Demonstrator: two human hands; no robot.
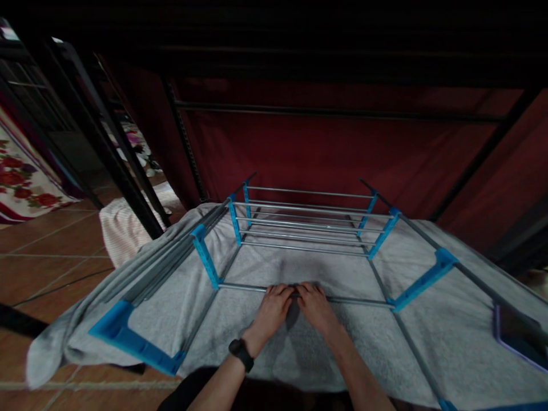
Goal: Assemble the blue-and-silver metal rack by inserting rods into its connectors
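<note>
Two bare forearms reached up from the bottom of the view, the left one wearing a dark wristband [241,354]. The left hand [274,305] and the right hand [314,303] lay side by side, touching, with their fingers curled down over the nearest grey rod [244,287] of a folding rack [299,228]. How tightly the fingers gripped could not be told, since their tips were hidden behind the rod.

The rack was made of thin grey metal rods joined by bright blue plastic brackets [204,254]. A tier of parallel rods stood at its far end. It rested on a pale grey towel [274,342] spread over a raised surface, directly in front of the person.

The towel's left edge hung over toward a brown tiled floor [51,251]. A dark red panel [342,148] closed off the space behind the rack, and black frame bars [107,148] rose at the left. A purple-edged object [514,337] lay at the right.
</note>
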